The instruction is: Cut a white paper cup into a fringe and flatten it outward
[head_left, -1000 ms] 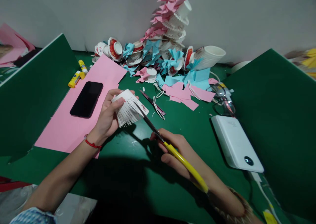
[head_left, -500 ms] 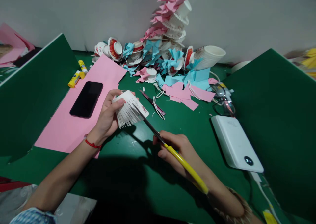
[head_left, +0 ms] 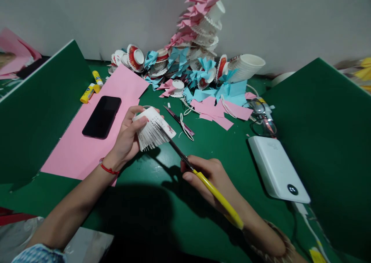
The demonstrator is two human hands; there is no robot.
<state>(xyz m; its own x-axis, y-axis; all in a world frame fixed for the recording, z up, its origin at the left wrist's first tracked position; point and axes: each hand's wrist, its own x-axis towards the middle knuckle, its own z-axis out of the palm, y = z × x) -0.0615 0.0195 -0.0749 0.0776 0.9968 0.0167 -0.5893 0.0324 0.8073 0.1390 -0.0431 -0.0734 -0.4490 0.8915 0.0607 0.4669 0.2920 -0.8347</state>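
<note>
A white paper cup (head_left: 161, 132) with printed markings is pinched in my left hand (head_left: 129, 130), thumb on its outer side. Its wall is slit into narrow strips that fan toward me, while the part at the right is still in one piece. My right hand (head_left: 211, 176) grips yellow-handled scissors (head_left: 223, 203), their dark blades reaching up and left onto the cup's wall. The blades look nearly closed at the end of the slit strips. Below both hands lies the green tabletop (head_left: 139, 224).
Left of my hands, a black phone (head_left: 101, 117) lies on pink paper (head_left: 69, 154) near glue sticks (head_left: 87, 93). Dark small scissors (head_left: 177, 118) lie ahead. Behind stand decorated cut cups (head_left: 204, 27). Glasses (head_left: 263, 120) and a white power bank (head_left: 278, 168) are right, between green partitions (head_left: 321, 139).
Almost nothing differs. The cup and both hands have shifted very slightly, and the scissor blades remain on the cup's wall.
</note>
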